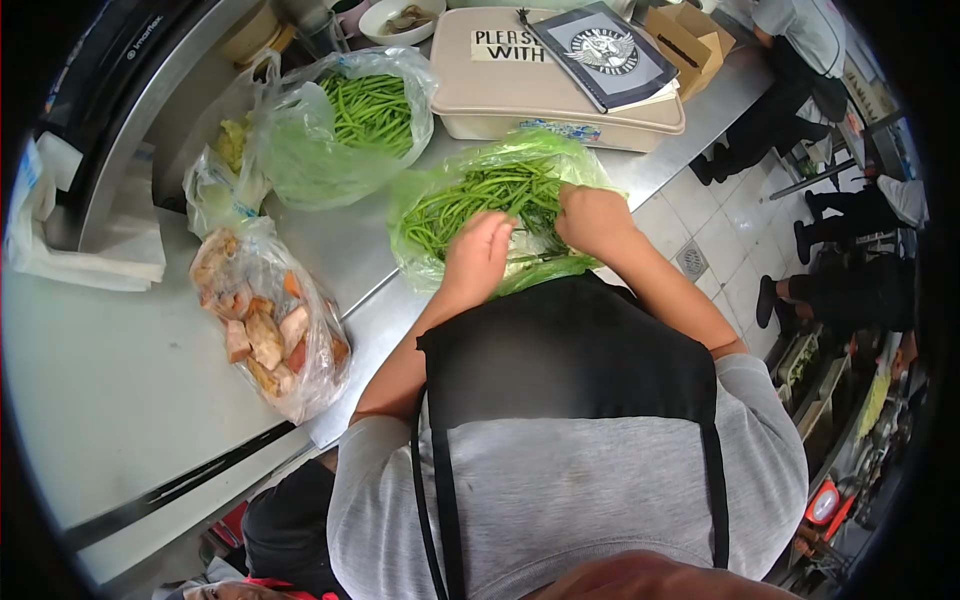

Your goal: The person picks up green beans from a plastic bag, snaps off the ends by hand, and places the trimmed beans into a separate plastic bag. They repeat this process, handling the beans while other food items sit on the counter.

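Note:
Long green beans (470, 203) lie in a heap inside an opened light-green plastic bag (408, 250) on the metal counter in front of me. At the near left side of the heap is my left hand (482, 248), its fingers curled and pressed together; anything between them is too small to make out. My right hand (597, 218) is at the heap's right side with its fingers bent down among the beans. Its fingertips are partly hidden, so what they hold cannot be made out. Pale scraps and a thin dark object show low in the bag, between my hands.
A second clear bag of green beans (372, 112) stands behind to the left. Nearer lies a bag of orange-brown chunks (265, 335). A beige lidded box (480, 75) carries a notebook (605, 55); an open cardboard box (690, 45) is beside it. Several people stand at the right.

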`<state>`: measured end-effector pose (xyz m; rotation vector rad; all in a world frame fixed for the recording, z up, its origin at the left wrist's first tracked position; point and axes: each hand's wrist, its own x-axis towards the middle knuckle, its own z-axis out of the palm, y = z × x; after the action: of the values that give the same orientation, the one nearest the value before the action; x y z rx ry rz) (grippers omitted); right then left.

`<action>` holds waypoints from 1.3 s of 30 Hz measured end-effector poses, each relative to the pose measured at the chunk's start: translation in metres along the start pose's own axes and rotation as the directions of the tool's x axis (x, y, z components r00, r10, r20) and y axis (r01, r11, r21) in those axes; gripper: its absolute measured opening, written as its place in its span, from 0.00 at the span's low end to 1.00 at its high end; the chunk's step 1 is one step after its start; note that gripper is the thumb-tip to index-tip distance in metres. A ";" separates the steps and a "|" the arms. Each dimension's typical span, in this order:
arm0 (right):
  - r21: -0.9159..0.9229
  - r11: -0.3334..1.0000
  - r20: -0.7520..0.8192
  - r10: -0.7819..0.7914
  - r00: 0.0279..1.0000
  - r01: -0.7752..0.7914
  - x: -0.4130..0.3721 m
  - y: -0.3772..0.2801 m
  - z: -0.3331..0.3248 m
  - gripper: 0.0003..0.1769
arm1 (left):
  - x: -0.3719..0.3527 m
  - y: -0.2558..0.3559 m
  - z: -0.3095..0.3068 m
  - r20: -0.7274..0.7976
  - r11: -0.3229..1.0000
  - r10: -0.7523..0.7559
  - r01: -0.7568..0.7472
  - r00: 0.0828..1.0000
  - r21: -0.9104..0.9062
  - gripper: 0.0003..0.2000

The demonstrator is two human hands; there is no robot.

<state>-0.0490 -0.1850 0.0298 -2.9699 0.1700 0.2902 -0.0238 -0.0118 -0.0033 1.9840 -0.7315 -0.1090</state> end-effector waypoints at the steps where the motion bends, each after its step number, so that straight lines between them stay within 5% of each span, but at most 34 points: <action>1: 0.001 1.000 -0.091 -0.027 0.995 0.028 0.000 0.001 -0.005 0.08 | 0.008 0.000 -0.002 -0.130 0.995 0.095 -0.090 0.987 0.044 0.08; 5: 0.043 0.940 -0.405 -0.293 0.866 0.339 -0.007 0.000 -0.036 0.06 | 0.032 0.011 0.001 -0.190 0.969 0.244 -0.233 0.951 0.079 0.10; 11: 0.110 0.830 -0.563 -0.402 0.722 0.547 -0.004 0.005 -0.045 0.06 | 0.039 0.008 0.008 -0.113 0.981 0.189 -0.184 0.975 0.055 0.07; 18: -0.028 0.913 -0.472 -0.371 0.800 0.407 0.003 0.011 -0.035 0.05 | 0.038 0.008 -0.005 -0.145 0.933 0.304 -0.263 0.942 0.246 0.06; 21: 0.016 0.946 -0.548 -0.264 0.794 0.325 0.008 0.006 -0.018 0.05 | 0.033 0.009 0.000 -0.024 0.990 0.080 -0.076 0.997 0.115 0.06; 25: 0.329 0.904 -0.604 -0.022 0.797 0.274 0.020 0.009 -0.008 0.06 | 0.029 0.007 0.019 0.243 0.901 -0.110 0.200 0.964 -0.385 0.07; 28: 0.524 0.822 -0.357 -0.024 0.934 0.222 0.018 0.016 -0.010 0.09 | 0.041 0.002 0.012 0.199 0.535 -0.258 0.311 0.946 -0.785 0.07; 33: 0.814 0.559 -0.035 -0.228 0.973 0.160 0.006 0.003 0.007 0.11 | 0.048 0.008 -0.001 -0.001 0.379 -0.275 0.108 0.961 -0.919 0.05; 36: 0.728 0.640 -0.072 -0.285 0.956 0.246 0.002 -0.005 0.012 0.11 | 0.047 0.011 0.002 -0.044 0.367 -0.262 0.057 0.964 -0.928 0.05; 39: 0.866 0.421 -0.246 -0.106 0.963 0.268 0.009 0.001 0.021 0.10 | 0.045 0.014 -0.003 -0.027 0.337 -0.236 0.055 0.971 -0.940 0.05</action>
<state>-0.0443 -0.1838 0.0074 -1.8732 -0.0136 -0.0776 0.0076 -0.0380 0.0202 0.8671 -0.2244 -0.3890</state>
